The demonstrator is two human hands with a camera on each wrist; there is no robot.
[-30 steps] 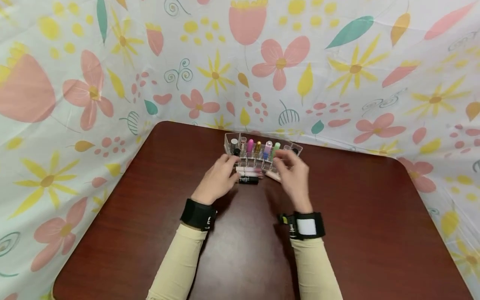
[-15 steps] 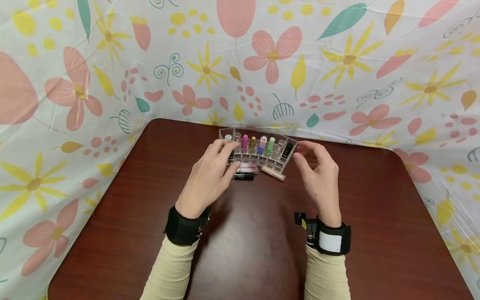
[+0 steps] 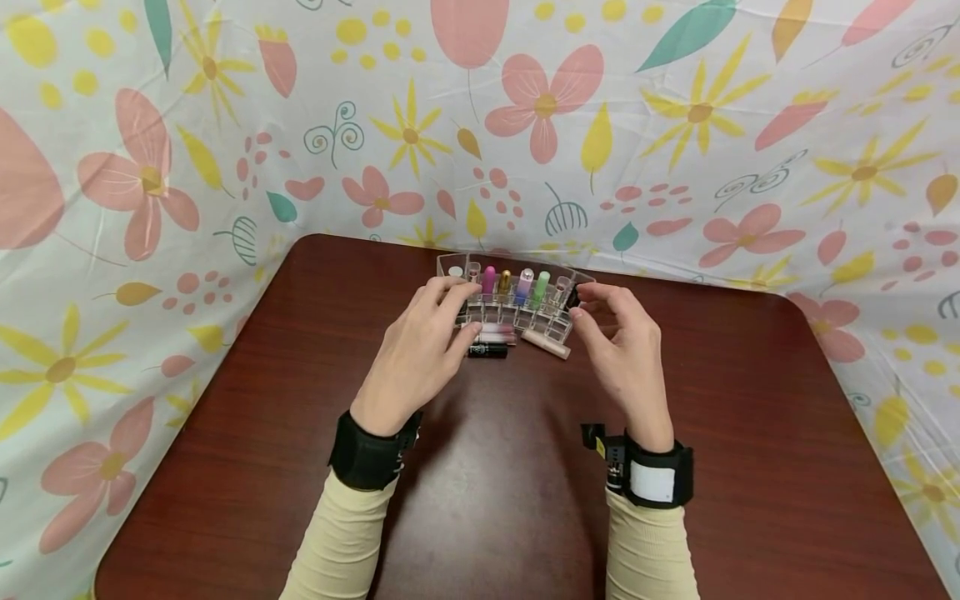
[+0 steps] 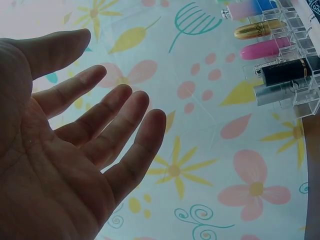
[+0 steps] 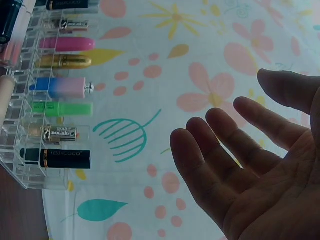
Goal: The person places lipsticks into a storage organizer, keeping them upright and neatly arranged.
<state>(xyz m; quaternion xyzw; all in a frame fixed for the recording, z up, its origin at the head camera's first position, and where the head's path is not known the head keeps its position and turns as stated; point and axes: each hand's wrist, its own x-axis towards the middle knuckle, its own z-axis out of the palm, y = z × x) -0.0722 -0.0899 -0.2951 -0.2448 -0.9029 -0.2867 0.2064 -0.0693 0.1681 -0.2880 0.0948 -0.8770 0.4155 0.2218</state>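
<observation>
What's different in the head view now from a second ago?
The right hand shifted right, from beside the green tube to the right end of the organizer; whether it released anything, I can't tell. The left hand remains by the left end. The organizer and beige tube look unmoved.

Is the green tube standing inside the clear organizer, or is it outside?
Inside, upright: the head view shows the green tube standing in a slot of the clear organizer.
</observation>
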